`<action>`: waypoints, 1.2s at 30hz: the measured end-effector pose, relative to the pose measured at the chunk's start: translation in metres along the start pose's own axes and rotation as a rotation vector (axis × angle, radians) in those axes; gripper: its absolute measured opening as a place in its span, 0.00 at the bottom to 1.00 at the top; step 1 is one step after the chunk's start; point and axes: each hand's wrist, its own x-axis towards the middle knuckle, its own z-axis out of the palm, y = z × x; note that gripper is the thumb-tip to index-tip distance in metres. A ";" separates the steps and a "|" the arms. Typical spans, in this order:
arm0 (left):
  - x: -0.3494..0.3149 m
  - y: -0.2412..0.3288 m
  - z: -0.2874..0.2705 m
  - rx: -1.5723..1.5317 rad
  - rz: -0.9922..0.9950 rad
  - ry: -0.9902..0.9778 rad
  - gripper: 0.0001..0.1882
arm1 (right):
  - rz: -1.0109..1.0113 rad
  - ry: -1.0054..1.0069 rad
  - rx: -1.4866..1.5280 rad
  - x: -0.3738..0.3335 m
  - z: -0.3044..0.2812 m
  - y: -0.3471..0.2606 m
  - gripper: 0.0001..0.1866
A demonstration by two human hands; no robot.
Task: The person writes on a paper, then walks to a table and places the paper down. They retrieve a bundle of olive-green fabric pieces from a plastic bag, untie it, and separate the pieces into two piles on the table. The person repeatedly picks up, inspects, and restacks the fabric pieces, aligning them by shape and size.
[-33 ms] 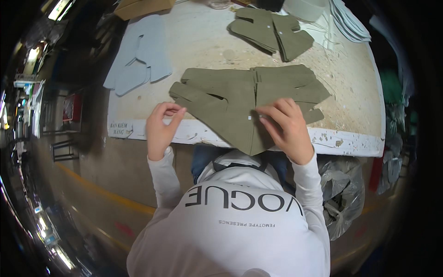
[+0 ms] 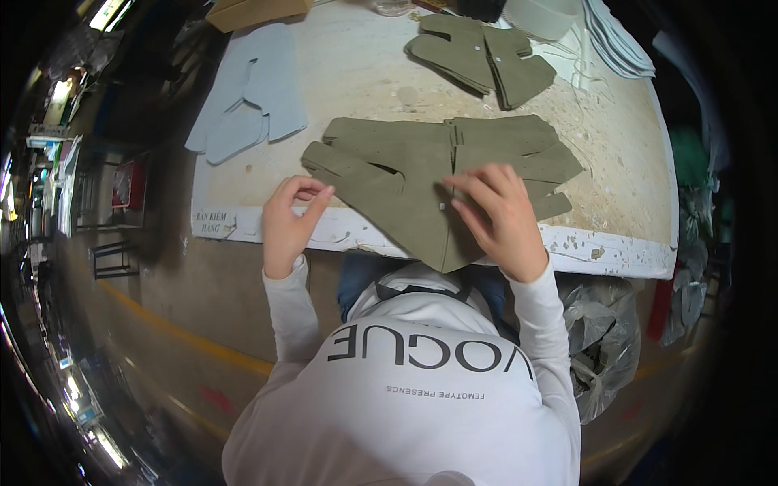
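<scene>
Olive-green cut fabric pieces (image 2: 413, 206) lie fanned and overlapping at the table's near edge, their pointed lower end hanging past it. A small white sticker (image 2: 442, 206) shows on the top piece. My left hand (image 2: 290, 223) is beside the left edge of the pieces, fingers curled and thumb apart, with nothing visible between them. Over the right half hovers my right hand (image 2: 504, 219), with its bent fingers and thumb apart near the sticker. It hides part of the fabric, and whether its fingertips touch the cloth is unclear.
More olive pieces (image 2: 486, 61) lie farther back on the worn white table (image 2: 373, 89). Pale blue-grey pieces (image 2: 251, 101) are at the left, with another pale stack (image 2: 617, 40) at the far right. A cardboard box (image 2: 255, 12) stands behind. A clear plastic bag (image 2: 604, 348) sits below right.
My right index finger has lifted slightly away from the thumb. The whole view has shifted a little; the fabric pieces lie as before.
</scene>
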 end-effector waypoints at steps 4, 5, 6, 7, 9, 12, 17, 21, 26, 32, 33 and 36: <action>0.005 0.004 0.009 0.131 0.071 0.130 0.20 | -0.185 0.132 -0.027 0.049 0.029 0.010 0.19; 0.007 0.004 0.010 0.171 0.105 0.132 0.22 | -0.168 0.097 -0.011 0.055 0.035 0.011 0.18; 0.008 0.004 0.010 0.209 0.133 0.134 0.23 | -0.151 0.061 0.004 0.061 0.039 0.012 0.18; 0.008 0.004 0.010 0.202 0.128 0.124 0.24 | -0.139 0.036 0.015 0.065 0.043 0.013 0.17; 0.008 0.002 0.009 0.186 0.101 0.106 0.25 | -0.171 0.025 0.040 0.069 0.048 0.013 0.16; 0.008 -0.001 0.009 0.180 0.076 0.093 0.25 | -0.220 0.021 0.166 0.071 0.050 0.014 0.12; 0.010 -0.006 0.003 0.212 0.135 0.069 0.24 | -0.044 0.096 0.414 0.070 0.050 0.023 0.14; 0.014 -0.003 0.003 -0.014 0.012 0.054 0.18 | 0.034 0.118 0.314 0.068 0.046 0.025 0.15; 0.020 0.011 0.005 -0.108 0.055 0.155 0.16 | -0.050 0.265 0.094 0.048 0.013 0.031 0.14; 0.023 0.042 0.006 0.155 0.287 0.157 0.17 | 0.132 0.274 -0.079 -0.021 -0.045 0.042 0.12; 0.023 0.049 0.012 0.192 0.353 0.070 0.19 | 0.125 0.264 -0.138 -0.030 -0.047 0.040 0.12; 0.018 0.070 0.049 0.395 0.611 -0.227 0.29 | 0.032 0.080 -0.172 -0.040 -0.021 0.025 0.27</action>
